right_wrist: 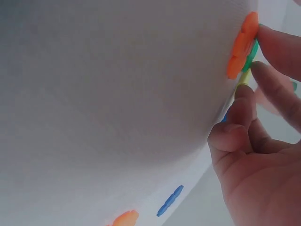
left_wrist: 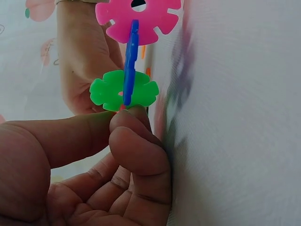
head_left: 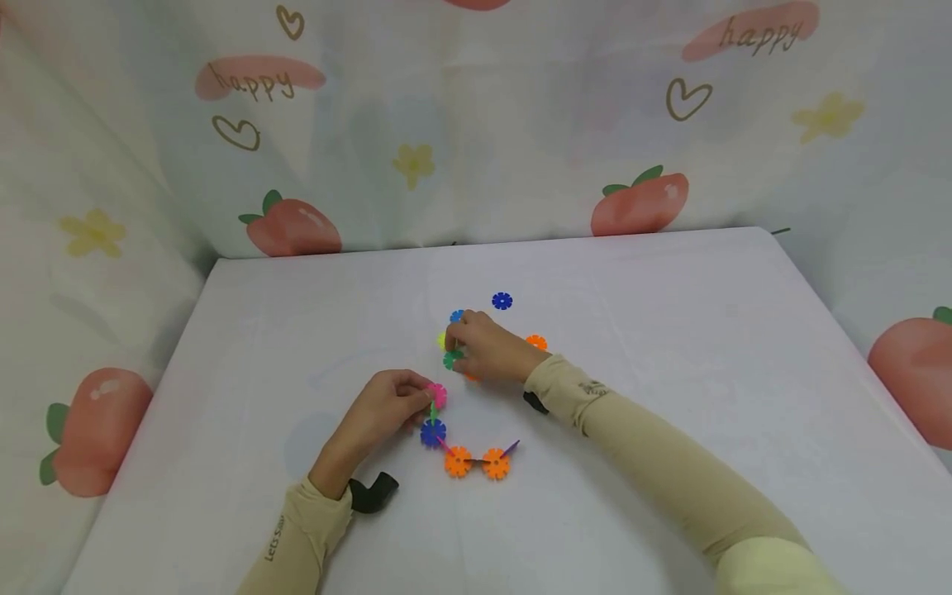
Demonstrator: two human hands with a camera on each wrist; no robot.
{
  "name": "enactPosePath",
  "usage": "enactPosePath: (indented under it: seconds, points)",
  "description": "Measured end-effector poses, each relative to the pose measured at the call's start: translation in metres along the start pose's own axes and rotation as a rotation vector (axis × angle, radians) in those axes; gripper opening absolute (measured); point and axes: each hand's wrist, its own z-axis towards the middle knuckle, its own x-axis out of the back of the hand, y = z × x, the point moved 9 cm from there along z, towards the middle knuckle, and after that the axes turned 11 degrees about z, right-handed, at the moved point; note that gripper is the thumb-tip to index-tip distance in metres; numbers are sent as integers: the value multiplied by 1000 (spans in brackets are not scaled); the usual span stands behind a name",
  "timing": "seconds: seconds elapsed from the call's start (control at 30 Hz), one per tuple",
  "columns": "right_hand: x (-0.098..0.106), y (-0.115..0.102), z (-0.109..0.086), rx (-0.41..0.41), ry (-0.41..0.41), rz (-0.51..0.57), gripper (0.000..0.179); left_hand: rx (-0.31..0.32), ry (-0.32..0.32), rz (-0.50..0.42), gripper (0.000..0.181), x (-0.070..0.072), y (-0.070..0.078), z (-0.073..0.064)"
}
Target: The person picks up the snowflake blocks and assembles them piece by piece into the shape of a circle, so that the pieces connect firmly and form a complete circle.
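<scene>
On a white table [head_left: 357, 306], two hands build a chain [head_left: 452, 467] of slotted discs

Head view: the left hand [head_left: 383, 405] pinches a pink disc [head_left: 440, 396] at the chain's far end; the chain curves nearer and rightward. The right hand [head_left: 487, 347] reaches among loose discs beyond, fingers bent beside a loose green disc [head_left: 449, 361].

Left wrist view: thumb and forefinger meet firmly on a pink sliver, next to a bright green disc [left_wrist: 143, 92] and an edge-on blue disc [left_wrist: 130, 66].

Right wrist view: thumb and fingertips, slightly parted, surround green and yellow [right_wrist: 245, 77] edges by an orange disc [right_wrist: 243, 47]; whether they grip anything, I cannot tell.

The step seems to be choosing another disc; the next move probably calls for a secure pinch, then matching its slot to the held pink disc
</scene>
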Motion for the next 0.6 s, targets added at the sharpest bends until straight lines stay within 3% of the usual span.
enactPosePath:
  seconds: [0.23, 0.4, 0.6]
  points:
    - [-1, 0, -5, -2, -5, -17, 21, -2, -14, -23, 15, 0, -1, 1]
    - [2, 0, -8, -18, 20, 81, 20, 6, -14, -31, 15, 0, -1, 1]
    - [8, 2, -17, 30, 104, 220, 15, 4, -7, -20, 14, 1, 0, -1]
